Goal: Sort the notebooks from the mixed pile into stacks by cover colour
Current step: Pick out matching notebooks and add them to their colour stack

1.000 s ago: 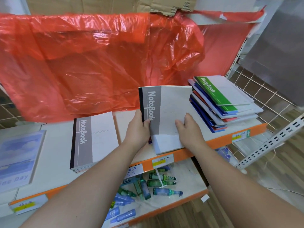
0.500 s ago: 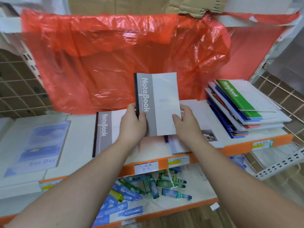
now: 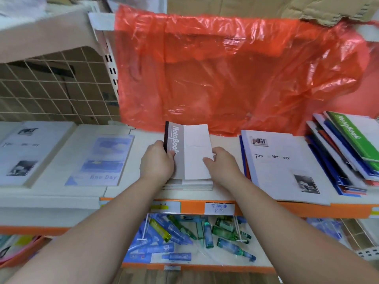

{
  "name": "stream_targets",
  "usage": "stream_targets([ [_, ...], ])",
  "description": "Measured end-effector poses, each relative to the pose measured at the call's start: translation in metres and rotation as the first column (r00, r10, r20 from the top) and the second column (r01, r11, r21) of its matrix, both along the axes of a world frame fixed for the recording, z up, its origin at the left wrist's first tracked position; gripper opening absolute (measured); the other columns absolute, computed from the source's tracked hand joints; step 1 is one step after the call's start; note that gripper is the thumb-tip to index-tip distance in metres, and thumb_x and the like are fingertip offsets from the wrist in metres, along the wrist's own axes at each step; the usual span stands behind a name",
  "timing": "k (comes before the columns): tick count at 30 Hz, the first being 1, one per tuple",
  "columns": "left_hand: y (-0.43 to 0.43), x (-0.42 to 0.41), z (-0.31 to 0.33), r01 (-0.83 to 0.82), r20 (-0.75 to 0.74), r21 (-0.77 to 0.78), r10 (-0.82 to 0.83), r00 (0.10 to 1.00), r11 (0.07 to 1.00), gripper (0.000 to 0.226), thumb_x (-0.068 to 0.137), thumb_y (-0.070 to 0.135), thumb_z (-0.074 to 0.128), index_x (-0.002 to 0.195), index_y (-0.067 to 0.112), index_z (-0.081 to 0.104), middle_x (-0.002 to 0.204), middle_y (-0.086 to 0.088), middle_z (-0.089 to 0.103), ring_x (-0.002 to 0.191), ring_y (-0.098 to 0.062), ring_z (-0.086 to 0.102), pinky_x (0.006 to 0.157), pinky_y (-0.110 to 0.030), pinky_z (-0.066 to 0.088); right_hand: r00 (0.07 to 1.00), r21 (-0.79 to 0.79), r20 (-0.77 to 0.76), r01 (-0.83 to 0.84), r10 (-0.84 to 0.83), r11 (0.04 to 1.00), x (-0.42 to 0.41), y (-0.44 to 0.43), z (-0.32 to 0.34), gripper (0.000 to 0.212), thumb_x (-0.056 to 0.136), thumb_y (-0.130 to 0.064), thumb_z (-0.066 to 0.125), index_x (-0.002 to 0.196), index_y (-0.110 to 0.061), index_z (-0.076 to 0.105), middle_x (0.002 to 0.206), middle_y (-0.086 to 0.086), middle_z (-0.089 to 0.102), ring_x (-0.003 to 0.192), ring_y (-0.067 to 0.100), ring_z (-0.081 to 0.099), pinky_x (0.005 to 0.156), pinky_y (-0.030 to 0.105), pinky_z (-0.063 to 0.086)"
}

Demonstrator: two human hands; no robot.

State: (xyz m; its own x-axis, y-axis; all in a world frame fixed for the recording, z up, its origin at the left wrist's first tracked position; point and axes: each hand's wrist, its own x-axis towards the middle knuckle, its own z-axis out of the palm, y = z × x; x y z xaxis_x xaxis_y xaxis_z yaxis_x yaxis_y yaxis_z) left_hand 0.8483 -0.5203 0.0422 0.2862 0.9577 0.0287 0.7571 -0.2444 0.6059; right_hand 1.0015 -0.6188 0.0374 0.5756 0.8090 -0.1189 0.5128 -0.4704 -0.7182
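A red plastic sheet (image 3: 225, 74) hung crumpled behind the grey stack (image 3: 188, 184), which sat mid-way along the orange-edged shelf (image 3: 266, 208). Both bare forearms reached up from below toward that stack, roughly side by side and converging on it.

Well to the right of the stack lay the mixed pile (image 3: 332, 160), fanned out unevenly, with a green "NoteBook" cover (image 3: 346, 136) on top and blue, white and red edges showing beneath. Between that pile and the stack a white "Time Memory" notebook (image 3: 283, 167) lay flat over some blue covers. To the stack's left lay a pale blue "One Day" notebook (image 3: 102, 160).

On top of the stack was the grey notebook (image 3: 190, 150), spine to the left. I could not tell whether it lay fully down or was still a little clear of the stack.

The left hand (image 3: 156, 160) gripped its spine edge, thumb pressed on the grey band and fingers curled round the side. The right hand (image 3: 222, 163) pinched the near right corner, thumb on the white cover.

On the lower shelf under the stack, blue and green packaged pens (image 3: 184, 236) lay scattered.
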Motion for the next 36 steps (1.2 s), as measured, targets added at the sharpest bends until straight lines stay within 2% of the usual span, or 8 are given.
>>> stream_targets([
  [3, 0.001, -0.002, -0.002, 0.027, -0.051, -0.016, -0.028, 0.998, 0.999, 0.032, 0.097, 0.032, 0.056, 0.118, 0.008, 0.056, 0.115, -0.016, 0.059, 0.104, -0.037, 0.058, 0.078, -0.038, 0.044, 0.999, -0.056, 0.05, -0.004, 0.007, 0.998, 0.001, 0.003, -0.006, 0.034, 0.096, -0.031, 0.053, 0.121, -0.009, 0.055, 0.101, 0.012, 0.06, 0.091, 0.026, 0.059, 0.061, 0.028, 0.039],
  [4, 0.001, -0.003, -0.003, 0.035, -0.061, -0.022, -0.037, 0.997, 0.999, 0.032, 0.097, 0.032, 0.055, 0.119, 0.009, 0.056, 0.116, -0.016, 0.058, 0.105, -0.037, 0.057, 0.079, -0.039, 0.045, 0.998, -0.071, 0.063, -0.004, 0.009, 0.997, 0.001, 0.003, -0.008, 0.035, 0.096, -0.032, 0.053, 0.122, -0.009, 0.054, 0.102, 0.012, 0.059, 0.09, 0.026, 0.058, 0.061, 0.028, 0.037],
  [7, 0.0, -0.004, -0.004, 0.048, -0.073, -0.045, -0.051, 0.996, 0.998, 0.033, 0.098, 0.033, 0.054, 0.121, 0.009, 0.054, 0.118, -0.016, 0.055, 0.106, -0.038, 0.056, 0.082, -0.041, 0.046, 0.997, -0.104, 0.079, -0.008, 0.016, 0.995, 0.0, 0.003, -0.011, 0.038, 0.096, -0.034, 0.053, 0.125, -0.009, 0.052, 0.108, 0.014, 0.059, 0.094, 0.026, 0.058, 0.07, 0.027, 0.039],
  [12, -0.002, -0.004, -0.008, 0.062, -0.098, -0.067, -0.068, 0.993, 0.996, 0.032, 0.098, 0.029, 0.053, 0.12, 0.007, 0.053, 0.118, -0.018, 0.05, 0.104, -0.041, 0.056, 0.085, -0.044, 0.047, 0.997, -0.121, 0.07, -0.01, 0.019, 0.993, -0.001, 0.001, -0.014, 0.039, 0.096, -0.034, 0.053, 0.126, -0.01, 0.052, 0.11, 0.011, 0.057, 0.093, 0.024, 0.059, 0.073, 0.028, 0.043],
  [31, 0.003, -0.005, -0.02, 0.018, -0.064, -0.098, -0.024, 0.998, 0.995, 0.026, 0.098, 0.022, 0.052, 0.116, 0.004, 0.057, 0.118, -0.017, 0.047, 0.098, -0.042, 0.057, 0.083, -0.04, 0.045, 0.997, -0.132, 0.069, -0.032, 0.042, 0.991, -0.006, -0.004, -0.013, 0.039, 0.099, -0.037, 0.049, 0.128, -0.012, 0.052, 0.107, 0.002, 0.045, 0.085, 0.015, 0.048, 0.07, 0.026, 0.038],
  [36, 0.004, -0.007, -0.021, 0.025, -0.061, -0.099, -0.031, 0.998, 0.995, 0.025, 0.098, 0.024, 0.052, 0.114, 0.005, 0.058, 0.116, -0.017, 0.049, 0.097, -0.042, 0.057, 0.084, -0.041, 0.046, 0.996, -0.143, 0.076, -0.035, 0.047, 0.989, -0.007, -0.004, -0.011, 0.041, 0.1, -0.037, 0.047, 0.133, -0.012, 0.049, 0.118, 0.007, 0.047, 0.088, 0.015, 0.048, 0.075, 0.025, 0.038],
])
